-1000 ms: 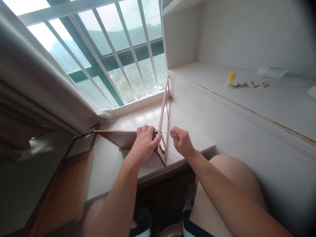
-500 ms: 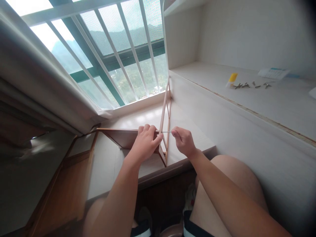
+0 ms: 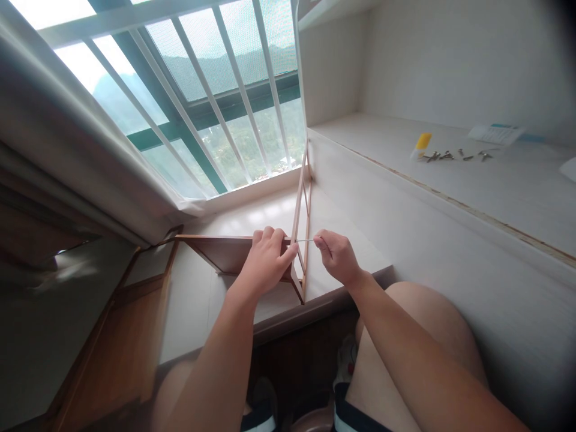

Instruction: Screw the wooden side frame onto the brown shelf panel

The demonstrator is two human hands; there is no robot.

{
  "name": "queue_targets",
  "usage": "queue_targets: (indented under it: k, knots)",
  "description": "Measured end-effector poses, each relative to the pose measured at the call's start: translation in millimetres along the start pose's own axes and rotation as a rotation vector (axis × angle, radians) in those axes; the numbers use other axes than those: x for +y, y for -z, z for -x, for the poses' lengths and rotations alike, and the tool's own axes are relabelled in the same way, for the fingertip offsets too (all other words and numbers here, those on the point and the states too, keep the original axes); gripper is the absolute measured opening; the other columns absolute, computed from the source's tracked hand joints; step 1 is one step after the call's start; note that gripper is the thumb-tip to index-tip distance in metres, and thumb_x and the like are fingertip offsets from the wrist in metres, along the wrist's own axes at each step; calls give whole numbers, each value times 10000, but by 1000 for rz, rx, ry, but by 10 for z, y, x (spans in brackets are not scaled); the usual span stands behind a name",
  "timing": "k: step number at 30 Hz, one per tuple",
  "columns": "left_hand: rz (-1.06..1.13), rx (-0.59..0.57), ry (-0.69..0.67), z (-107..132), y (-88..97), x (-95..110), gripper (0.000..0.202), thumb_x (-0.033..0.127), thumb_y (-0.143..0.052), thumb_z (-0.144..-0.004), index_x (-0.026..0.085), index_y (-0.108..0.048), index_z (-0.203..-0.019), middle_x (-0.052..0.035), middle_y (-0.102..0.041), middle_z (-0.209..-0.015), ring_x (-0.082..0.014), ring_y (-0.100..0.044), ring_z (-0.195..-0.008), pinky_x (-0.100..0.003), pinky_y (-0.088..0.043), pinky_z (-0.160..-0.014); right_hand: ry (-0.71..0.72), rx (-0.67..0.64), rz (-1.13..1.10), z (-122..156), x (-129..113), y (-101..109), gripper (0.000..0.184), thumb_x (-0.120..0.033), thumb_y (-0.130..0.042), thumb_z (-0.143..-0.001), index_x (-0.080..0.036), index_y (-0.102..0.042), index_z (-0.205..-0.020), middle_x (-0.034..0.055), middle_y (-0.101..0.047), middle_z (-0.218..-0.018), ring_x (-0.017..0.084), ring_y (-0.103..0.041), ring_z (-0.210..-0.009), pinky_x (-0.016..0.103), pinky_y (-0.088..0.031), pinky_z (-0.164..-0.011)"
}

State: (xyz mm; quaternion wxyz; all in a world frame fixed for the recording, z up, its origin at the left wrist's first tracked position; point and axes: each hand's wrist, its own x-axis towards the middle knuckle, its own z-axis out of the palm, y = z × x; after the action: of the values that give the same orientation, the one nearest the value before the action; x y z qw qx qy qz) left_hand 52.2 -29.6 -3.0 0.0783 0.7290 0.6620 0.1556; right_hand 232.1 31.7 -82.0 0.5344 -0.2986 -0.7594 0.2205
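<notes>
My left hand is closed over the end of a brown wooden board, its thumb by the corner where the board meets a narrow wooden side frame. This frame stands on edge, with slanted crosspieces inside it. On the other side of the corner, my right hand is shut on a thin metal hex key. Its shaft runs level from my fingers to the joint. The grip hides the key's other end, and the contact point is too small to make out.
Several loose screws lie on the white shelf at right, beside a yellow-capped item and a clear plastic packet. A barred window is ahead, a curtain left. The white ledge ends above my knees.
Both hands keep their grips and the board stays in place. My right hand has shifted very slightly to the right, while the view has moved a touch.
</notes>
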Motion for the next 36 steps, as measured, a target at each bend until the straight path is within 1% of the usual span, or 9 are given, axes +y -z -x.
queue_targets:
  k: [3,7,14,16,20,27,31,34,36]
  knots:
    - [0,-1,0,-3,-7,-15,321,502,-359,-932,217,-501,-897,-56,-488,-991,-258,-404,-984,-434,-367,-941,-178,88,-112,-16,-16,117,367,-333,-323,-1021,-213,-365,-676,-31,-383,-583,115,-370,-514,263,-312,-527]
    - [12,-8,6,-5,-16,-16,312,496,-366,-931,219,-509,-913,-57,-498,-1007,-262,-399,-1006,-439,-367,-947,-261,13,-141,6,-26,197,403,-398,-375,-1005,-207,-398,-651,-35,-396,-563,108,-374,-502,258,-313,-517]
    - [30,-50,-48,1,105,22,384,492,-297,-965,229,-576,-947,-55,-552,-1009,-249,-447,-1005,-434,-361,-966,-414,30,-131,53,30,46,420,-461,-368,-994,-207,-453,-671,-27,-459,-553,116,-442,-505,254,-343,-518]
    - [65,-61,-80,-1,163,-17,379,438,-276,-981,240,-599,-983,-49,-573,-1027,-235,-472,-1019,-411,-369,-967,-461,44,-135,44,61,28,429,-488,-365,-987,-207,-470,-680,-23,-475,-557,119,-456,-510,250,-359,-518]
    - [104,-59,-103,-22,239,-160,288,359,-392,-947,246,-614,-1091,-55,-592,-1130,-231,-515,-1070,-363,-405,-938,-519,16,-189,63,96,-38,459,-544,-361,-967,-205,-490,-687,-12,-522,-580,120,-490,-514,241,-402,-514]
    - [54,-88,-81,-86,296,-259,258,290,-405,-926,245,-649,-997,-40,-659,-981,-217,-589,-928,-328,-448,-813,-638,-96,-361,153,81,-260,450,-588,-400,-927,-192,-518,-750,14,-597,-724,121,-575,-542,202,-422,-409]
    - [87,7,-59,2,336,-246,255,324,-473,-906,248,-646,-1077,-49,-640,-1093,-222,-578,-1020,-345,-454,-884,-636,-55,-329,165,100,-243,414,-543,-430,-926,-185,-528,-740,14,-600,-722,122,-580,-554,199,-436,-411]
    - [126,168,-34,189,358,-277,295,327,-491,-906,253,-621,-1160,-57,-576,-1262,-229,-509,-1180,-356,-445,-955,-626,10,-277,159,133,-186,385,-485,-451,-920,-181,-543,-703,16,-596,-684,135,-578,-573,214,-451,-431]
    - [163,305,28,374,348,-334,292,321,-481,-913,249,-619,-1160,-61,-539,-1318,-226,-484,-1215,-335,-475,-904,-605,51,-230,150,152,-153,346,-432,-488,-897,-180,-550,-668,15,-595,-662,142,-566,-579,232,-465,-462]
